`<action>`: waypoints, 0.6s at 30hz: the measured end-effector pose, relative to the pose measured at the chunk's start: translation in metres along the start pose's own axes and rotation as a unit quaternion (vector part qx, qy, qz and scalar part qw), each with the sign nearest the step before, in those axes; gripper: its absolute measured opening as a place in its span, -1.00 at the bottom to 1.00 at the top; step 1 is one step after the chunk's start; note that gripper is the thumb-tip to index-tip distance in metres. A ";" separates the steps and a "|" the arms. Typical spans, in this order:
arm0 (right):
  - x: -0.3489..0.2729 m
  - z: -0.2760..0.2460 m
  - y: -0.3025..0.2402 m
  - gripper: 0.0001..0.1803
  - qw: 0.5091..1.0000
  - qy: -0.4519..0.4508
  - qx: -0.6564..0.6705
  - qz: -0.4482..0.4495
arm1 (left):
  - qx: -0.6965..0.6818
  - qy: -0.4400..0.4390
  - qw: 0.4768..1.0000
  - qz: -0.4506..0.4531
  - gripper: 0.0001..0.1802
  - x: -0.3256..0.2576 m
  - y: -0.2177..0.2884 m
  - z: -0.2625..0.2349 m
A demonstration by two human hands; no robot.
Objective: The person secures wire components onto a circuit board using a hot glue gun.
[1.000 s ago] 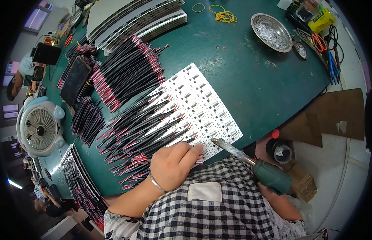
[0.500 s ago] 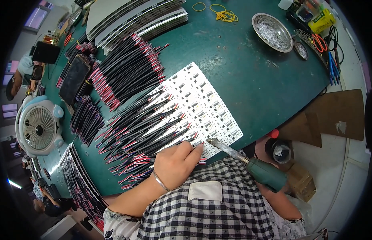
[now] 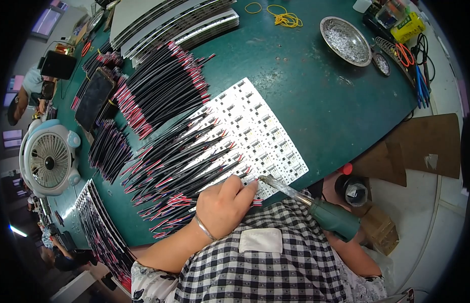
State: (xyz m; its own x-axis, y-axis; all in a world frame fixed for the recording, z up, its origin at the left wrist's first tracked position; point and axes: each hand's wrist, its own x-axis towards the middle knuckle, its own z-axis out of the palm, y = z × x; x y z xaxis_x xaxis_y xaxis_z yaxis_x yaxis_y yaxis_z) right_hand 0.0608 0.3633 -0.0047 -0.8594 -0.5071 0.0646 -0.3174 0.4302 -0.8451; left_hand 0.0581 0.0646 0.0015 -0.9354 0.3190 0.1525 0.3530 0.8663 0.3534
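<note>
A white circuit board panel (image 3: 271, 132) with rows of small parts lies at the table's near edge. Black-sleeved wires with red and white ends (image 3: 182, 160) fan out leftward from its rows. My left hand (image 3: 226, 204) rests at the board's near corner, thumb and forefinger pinched on a wire (image 3: 256, 180) that is mostly hidden. From the right comes a soldering iron (image 3: 332, 218) with a green handle, its tip touching or just over the board beside my left fingertips. My right hand (image 3: 350, 241) is closed round that handle, largely hidden behind it.
Bundled wires (image 3: 161, 91) and a dark phone (image 3: 94, 100) lie beyond the board. Stacked panels (image 3: 179, 25) stand at the back. A metal bowl (image 3: 346, 41) of silvery bits sits far right, near a coiled iron stand (image 3: 385, 45). A fan (image 3: 49, 159) stands left.
The soldering iron's tip has shifted slightly left, closer to my left fingertips. My left hand stays nearly in place, still pinching.
</note>
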 end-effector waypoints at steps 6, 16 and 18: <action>-0.011 0.002 0.009 -0.59 0.998 -0.036 -0.046 0.002 | 0.006 0.000 1.000 -0.005 -0.75 -0.001 0.001 0.000; -0.005 0.003 0.000 -0.68 0.998 0.002 -0.058 0.017 | -0.008 -0.028 0.999 -0.042 -0.49 -0.002 0.004 -0.002; -0.008 0.003 -0.001 -0.67 0.998 0.007 -0.055 0.022 | -0.022 -0.024 0.999 -0.044 -0.49 0.000 0.003 -0.002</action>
State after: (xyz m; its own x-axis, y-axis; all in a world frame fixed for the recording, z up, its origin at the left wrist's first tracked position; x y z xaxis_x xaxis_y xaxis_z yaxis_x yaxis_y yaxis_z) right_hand 0.0691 0.3649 -0.0058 -0.8785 -0.4762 0.0371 -0.3210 0.5310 -0.7842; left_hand 0.0595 0.0660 0.0044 -0.9622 0.2614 0.0761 0.2694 0.8745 0.4034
